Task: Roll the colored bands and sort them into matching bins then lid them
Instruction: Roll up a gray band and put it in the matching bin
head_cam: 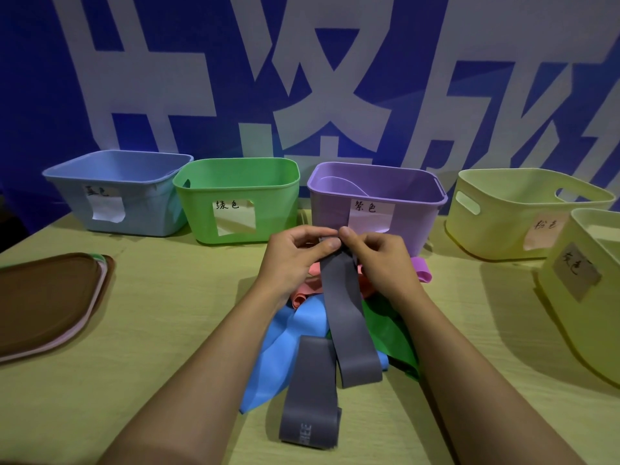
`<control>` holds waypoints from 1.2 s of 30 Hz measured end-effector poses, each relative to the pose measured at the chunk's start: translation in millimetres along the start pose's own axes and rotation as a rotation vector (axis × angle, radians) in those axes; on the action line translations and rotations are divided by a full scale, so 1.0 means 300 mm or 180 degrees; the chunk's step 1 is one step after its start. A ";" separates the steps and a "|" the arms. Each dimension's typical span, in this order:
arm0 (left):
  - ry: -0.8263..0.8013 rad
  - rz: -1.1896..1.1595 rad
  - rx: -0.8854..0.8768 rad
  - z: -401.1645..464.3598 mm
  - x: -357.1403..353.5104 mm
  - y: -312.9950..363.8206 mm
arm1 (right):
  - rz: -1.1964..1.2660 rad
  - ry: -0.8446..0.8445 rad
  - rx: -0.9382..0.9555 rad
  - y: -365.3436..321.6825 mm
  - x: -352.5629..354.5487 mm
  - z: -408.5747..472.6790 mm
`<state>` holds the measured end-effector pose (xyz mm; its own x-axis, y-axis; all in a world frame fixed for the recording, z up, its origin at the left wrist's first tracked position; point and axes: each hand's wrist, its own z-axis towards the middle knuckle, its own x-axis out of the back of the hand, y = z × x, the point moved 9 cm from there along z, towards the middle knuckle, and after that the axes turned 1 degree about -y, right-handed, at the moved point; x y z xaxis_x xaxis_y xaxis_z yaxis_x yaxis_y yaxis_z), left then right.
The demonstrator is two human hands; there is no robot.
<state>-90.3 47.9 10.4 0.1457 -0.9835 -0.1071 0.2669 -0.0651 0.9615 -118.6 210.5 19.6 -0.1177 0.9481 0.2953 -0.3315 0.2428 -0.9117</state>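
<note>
1. While both of my hands pinch the far end of a grey band (pixel 342 313), left hand (pixel 295 260) and right hand (pixel 375 260) thumb to fingertip on it, its free end trails toward me over the pile; I judge I am just starting its roll.
2. A second grey band (pixel 310 394) lies flat nearest me, unrolled.
3. Under them lie a blue band (pixel 281 350), a green band (pixel 392 333), a pink band (pixel 302 293) and a purple band (pixel 421 268), all loose on the table (pixel 161 330).
4. The purple bin (pixel 375 203) seems to hold something pale; the blue bin (pixel 117 193) and green bin (pixel 238 199) show nothing from here.
5. The lids (pixel 43 300) sit stacked at my left, none fitted, so nearly everything is left.
</note>
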 end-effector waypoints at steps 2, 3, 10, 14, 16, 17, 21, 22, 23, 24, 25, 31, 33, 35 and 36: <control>0.0015 -0.0007 0.0018 -0.002 0.000 -0.001 | 0.0011 -0.0024 0.0064 0.003 -0.003 0.005; 0.0034 -0.0022 0.0026 -0.003 0.001 -0.002 | 0.0046 -0.0038 0.0088 0.002 -0.006 0.006; 0.0074 0.0014 0.0042 -0.002 0.002 -0.011 | 0.0239 -0.0091 0.0096 0.021 -0.010 0.014; 0.0008 -0.0078 0.0107 0.002 -0.002 -0.016 | 0.0565 -0.0176 0.0194 0.013 -0.012 0.017; 0.0005 -0.0156 0.0233 -0.003 -0.010 -0.025 | 0.0657 -0.0220 0.0269 0.014 -0.012 0.021; 0.0020 -0.0199 0.0335 -0.007 -0.013 -0.033 | 0.0692 -0.0247 0.0312 0.014 -0.014 0.021; 0.0118 -0.0059 0.0557 -0.004 0.002 -0.069 | 0.0691 -0.0313 0.0456 0.006 -0.020 0.021; 0.0139 -0.0039 0.0547 -0.005 0.007 -0.069 | 0.0674 -0.0332 0.0443 0.006 -0.023 0.020; 0.0152 -0.0023 0.0518 -0.003 0.012 -0.067 | 0.0664 -0.0355 0.0424 0.003 -0.026 0.018; 0.0160 -0.0027 0.0509 -0.002 0.015 -0.065 | 0.0641 -0.0350 0.0420 0.003 -0.027 0.018; 0.0173 -0.0035 0.0508 -0.002 0.017 -0.063 | 0.0630 -0.0345 0.0416 0.004 -0.028 0.019; 0.0192 0.0065 0.0475 0.000 0.025 -0.061 | 0.0670 -0.0405 0.0074 0.009 -0.042 0.000; 0.0233 0.0019 0.0501 0.001 0.028 -0.064 | 0.0638 -0.0407 -0.0029 0.021 -0.042 0.000; 0.0288 -0.0071 0.0542 0.002 0.031 -0.064 | 0.0459 -0.0350 -0.0054 0.030 -0.039 0.005; 0.0304 -0.0106 0.0557 0.002 0.030 -0.063 | 0.0364 -0.0307 -0.0045 0.033 -0.035 0.007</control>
<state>-94.7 40.1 -8.7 0.2314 -0.9604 -0.1550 0.1047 -0.1338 0.9855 -122.7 202.4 8.0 -0.2435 0.9458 0.2148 -0.2977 0.1379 -0.9446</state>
